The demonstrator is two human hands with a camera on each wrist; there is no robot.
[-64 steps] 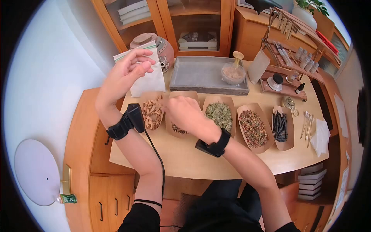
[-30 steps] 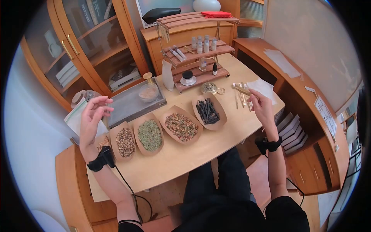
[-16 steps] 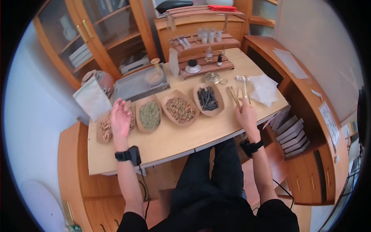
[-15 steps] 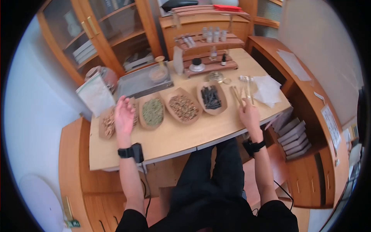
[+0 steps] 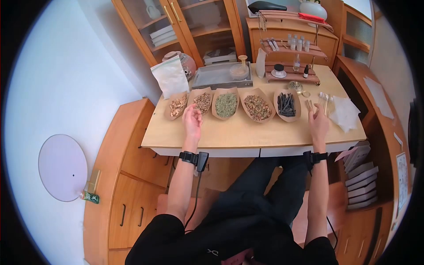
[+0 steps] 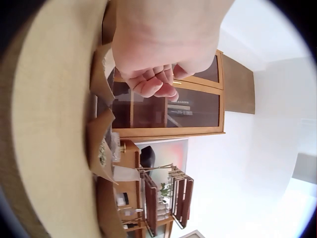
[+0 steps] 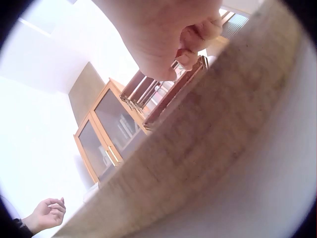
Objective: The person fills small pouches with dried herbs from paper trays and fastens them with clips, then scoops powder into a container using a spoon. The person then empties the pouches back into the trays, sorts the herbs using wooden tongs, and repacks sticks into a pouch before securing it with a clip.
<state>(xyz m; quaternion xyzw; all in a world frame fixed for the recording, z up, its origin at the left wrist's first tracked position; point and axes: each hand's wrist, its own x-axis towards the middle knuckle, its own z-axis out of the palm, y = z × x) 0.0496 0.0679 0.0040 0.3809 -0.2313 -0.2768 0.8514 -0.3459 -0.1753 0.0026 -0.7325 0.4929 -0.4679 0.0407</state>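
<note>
My left hand (image 5: 193, 121) hovers over the front of the table with loosely curled fingers, holding nothing. It overlaps the edge of a paper tray of brown bits (image 5: 203, 101) in the head view. Beside it stands a paper tray of tan dried slices (image 5: 178, 106). My right hand (image 5: 319, 123) is low at the table's right front, its fingers bent, with nothing visible between thumb and fingers in the right wrist view. Gold tweezers (image 5: 309, 105) lie right at its fingertips. Nearby are thin sticks (image 5: 326, 106), white paper sheets (image 5: 346, 114) and a tray of dark sticks (image 5: 286, 105).
Trays of green dried herb (image 5: 226, 105) and mixed petals (image 5: 257, 107) stand mid-row. Behind are a grey tray (image 5: 207, 77), a white pouch (image 5: 170, 78), a lidded pink jar (image 5: 187, 66), and a wooden rack (image 5: 293, 78) with vials. A round tin (image 5: 295, 86) sits before the rack.
My right hand has moved from the left-hand trays to the table's right side, carrying tweezers that now lie at its fingertips. My left hand has lowered. The head view has shifted back left.
</note>
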